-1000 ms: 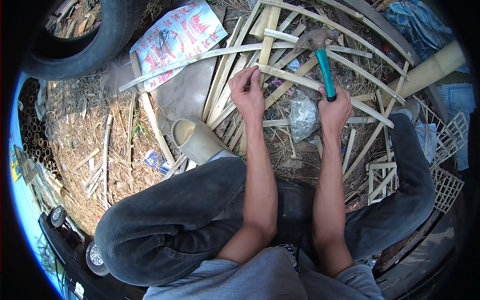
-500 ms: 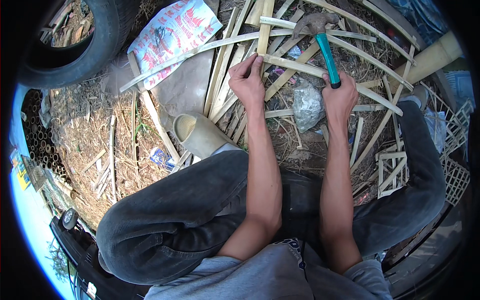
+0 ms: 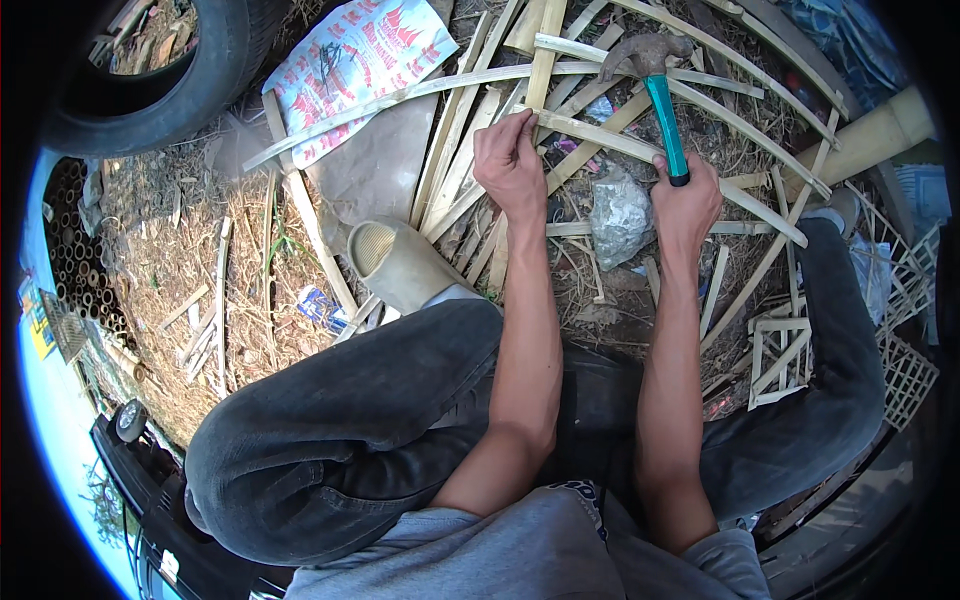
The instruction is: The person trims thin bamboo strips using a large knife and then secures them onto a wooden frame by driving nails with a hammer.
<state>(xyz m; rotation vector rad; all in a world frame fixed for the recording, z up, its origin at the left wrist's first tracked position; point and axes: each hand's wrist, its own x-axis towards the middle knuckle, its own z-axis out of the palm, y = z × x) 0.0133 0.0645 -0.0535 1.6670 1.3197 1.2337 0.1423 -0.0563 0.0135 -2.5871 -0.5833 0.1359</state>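
A thin, pale bamboo strip (image 3: pixel 602 135) slants between my hands, crossing over an upright bamboo slat (image 3: pixel 544 70). At its left end, my left hand (image 3: pixel 512 168) pinches with thumb and fingertips, right beside the crossing. Farther right along the same strip, my right hand (image 3: pixel 687 200) is closed round it, thumb on top. A claw hammer (image 3: pixel 667 120) with a teal handle lies across the strip. Its rusty head is on the far side, and its handle butt sits between my right thumb and fingers; I cannot tell whether they grip it.
A greyish-white rock (image 3: pixel 620 215) lies between my forearms. Bamboo strips (image 3: pixel 445 150) criss-cross the ground. A tyre (image 3: pixel 215 90) and a printed white sheet (image 3: pixel 365 65) are at far left. My slipper (image 3: pixel 400 265) is near the left knee; a thick bamboo pole (image 3: pixel 880 140) lies at right.
My left thumb and fingers have come closer together at the strip's end. My right hand keeps its place by the hammer handle. The whole view has shifted slightly.
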